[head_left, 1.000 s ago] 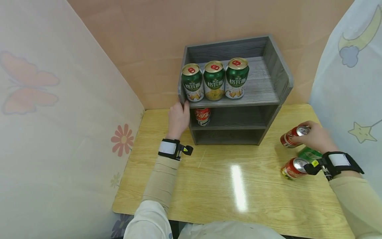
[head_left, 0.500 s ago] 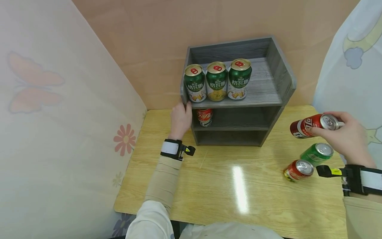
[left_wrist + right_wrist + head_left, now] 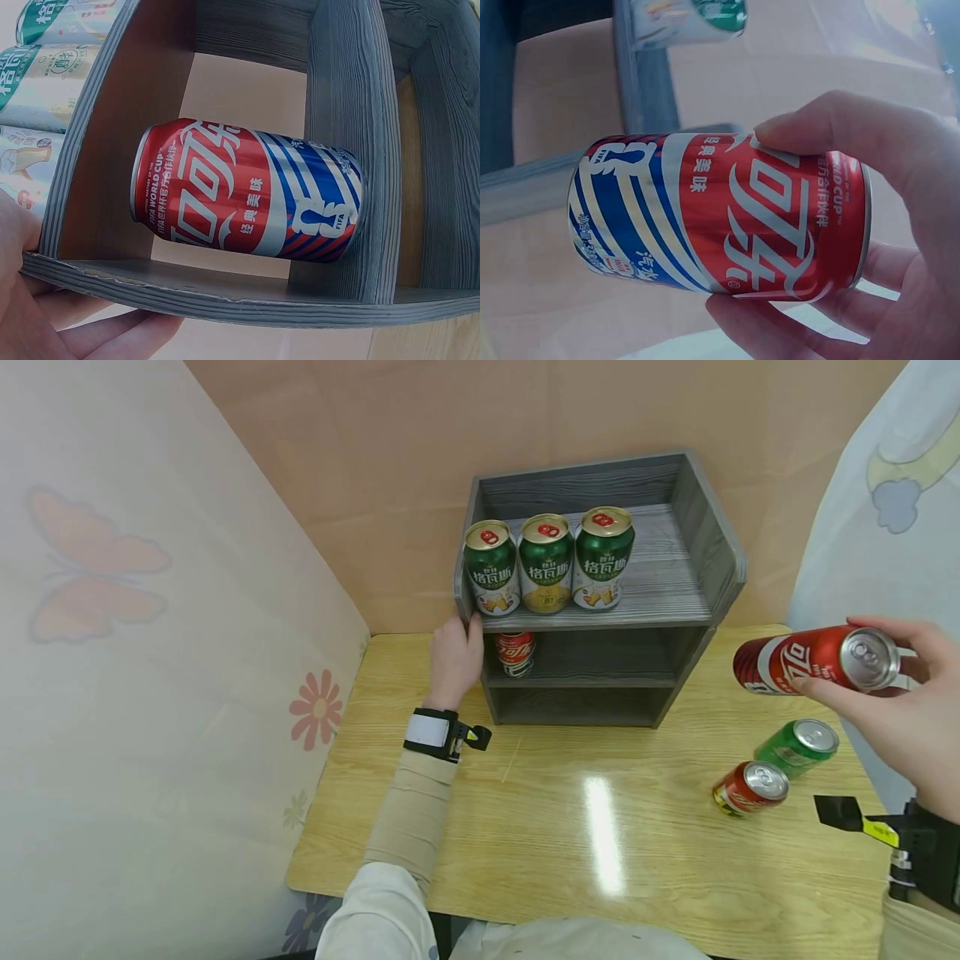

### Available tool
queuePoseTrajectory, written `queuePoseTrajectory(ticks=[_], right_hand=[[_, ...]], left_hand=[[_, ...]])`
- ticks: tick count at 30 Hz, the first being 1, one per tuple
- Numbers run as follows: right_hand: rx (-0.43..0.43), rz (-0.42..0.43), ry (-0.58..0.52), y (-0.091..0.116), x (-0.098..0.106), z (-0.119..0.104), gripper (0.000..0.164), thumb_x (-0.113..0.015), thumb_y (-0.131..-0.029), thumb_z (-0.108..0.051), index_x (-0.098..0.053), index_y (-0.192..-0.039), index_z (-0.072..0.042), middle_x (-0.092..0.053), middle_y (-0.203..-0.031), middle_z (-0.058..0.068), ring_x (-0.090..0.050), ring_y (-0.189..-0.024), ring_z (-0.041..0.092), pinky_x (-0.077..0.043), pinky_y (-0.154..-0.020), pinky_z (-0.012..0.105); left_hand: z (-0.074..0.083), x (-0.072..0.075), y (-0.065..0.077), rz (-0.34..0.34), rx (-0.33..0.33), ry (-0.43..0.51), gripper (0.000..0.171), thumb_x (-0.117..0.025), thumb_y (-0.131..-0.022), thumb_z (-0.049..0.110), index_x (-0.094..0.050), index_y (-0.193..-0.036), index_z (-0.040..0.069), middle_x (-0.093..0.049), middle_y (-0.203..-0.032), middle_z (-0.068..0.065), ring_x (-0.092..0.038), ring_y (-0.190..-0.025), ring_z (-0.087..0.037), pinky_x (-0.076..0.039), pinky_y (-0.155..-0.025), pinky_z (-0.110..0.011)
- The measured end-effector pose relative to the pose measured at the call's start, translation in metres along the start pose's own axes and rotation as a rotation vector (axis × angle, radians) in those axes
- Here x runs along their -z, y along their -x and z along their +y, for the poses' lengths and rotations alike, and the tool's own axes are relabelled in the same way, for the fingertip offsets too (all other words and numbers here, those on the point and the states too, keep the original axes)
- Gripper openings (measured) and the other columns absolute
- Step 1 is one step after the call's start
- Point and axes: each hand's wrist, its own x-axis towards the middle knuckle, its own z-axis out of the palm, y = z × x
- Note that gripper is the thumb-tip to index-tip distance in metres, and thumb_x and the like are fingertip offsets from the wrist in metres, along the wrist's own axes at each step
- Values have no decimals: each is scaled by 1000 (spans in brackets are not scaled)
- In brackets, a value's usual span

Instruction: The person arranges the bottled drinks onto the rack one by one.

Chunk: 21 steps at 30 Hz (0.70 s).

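Note:
At the right, my right hand [image 3: 911,710] holds a red soda can [image 3: 813,660] by its sides, tilted with its silver lid toward me. The right wrist view shows the thumb on one side of this can [image 3: 720,217] and fingers round the other. My left hand [image 3: 455,664] grips the left side panel of the grey wooden shelf [image 3: 585,680], its thumb by the upper front corner. Inside the middle compartment, at the left, stands another red soda can [image 3: 247,191]. Three green-and-white cans, the middle one [image 3: 546,564] among them, line up on the top level.
On the table [image 3: 540,843], right of the shelf, a green can [image 3: 797,748] stands close beside a shorter-looking red can [image 3: 750,789]. A tan backdrop [image 3: 360,485] rises behind the shelf, with patterned cloth [image 3: 187,735] at the left.
My right hand has lifted the red can off the table and brought it up, right and closer to the camera, uncovering the green can. My left hand stays on the shelf.

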Motion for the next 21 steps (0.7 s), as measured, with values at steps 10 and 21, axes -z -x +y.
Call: queuePoseTrajectory(ticks=[10, 21], right_hand=[[18, -64, -84, 12, -3, -42, 78, -84, -77, 6, -58, -145, -22, -51, -132, -13, -55, -100, -7, -46, -74, 7], [251, -91, -180, 15, -42, -51, 83, -88, -60, 18, -65, -135, -7, -63, -128, -4, -59, -107, 7, -46, -79, 7]], left_hand=[[0, 0, -1, 6, -9, 0, 28, -43, -109, 26, -54, -95, 4, -46, -69, -8, -52, -62, -27, -37, -52, -40], [1, 1, 0, -13, 14, 12, 29, -43, -109, 27, -53, -93, 6, -45, -68, -7, -50, -59, -26, -36, -51, -38]])
